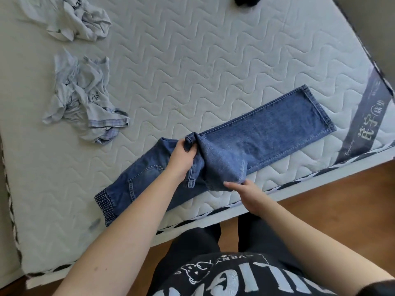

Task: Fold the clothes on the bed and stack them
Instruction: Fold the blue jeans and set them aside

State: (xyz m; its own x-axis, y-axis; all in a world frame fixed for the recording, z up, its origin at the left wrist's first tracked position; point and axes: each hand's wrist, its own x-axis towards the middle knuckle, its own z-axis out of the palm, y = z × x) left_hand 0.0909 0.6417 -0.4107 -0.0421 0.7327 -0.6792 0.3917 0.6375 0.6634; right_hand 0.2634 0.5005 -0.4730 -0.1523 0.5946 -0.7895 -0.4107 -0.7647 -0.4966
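Blue jeans (267, 129) lie along the near edge of the white quilted mattress (192, 60), elastic waistband at the left, leg hems at the right. My left hand (181, 157) grips a raised fold of denim at the middle of the jeans. My right hand (248, 195) is at the near edge of the same fold, fingers pointing left under the cloth, thumb side hidden. Two crumpled pale shirts lie unfolded at the left: one (85, 99) mid-left, another (70, 18) at the far left corner.
A dark garment (245, 1) shows at the top edge of the mattress. The mattress edge runs diagonally in front of me, with wooden floor (331, 199) below it. A grey printed band (367, 116) crosses the mattress's right corner.
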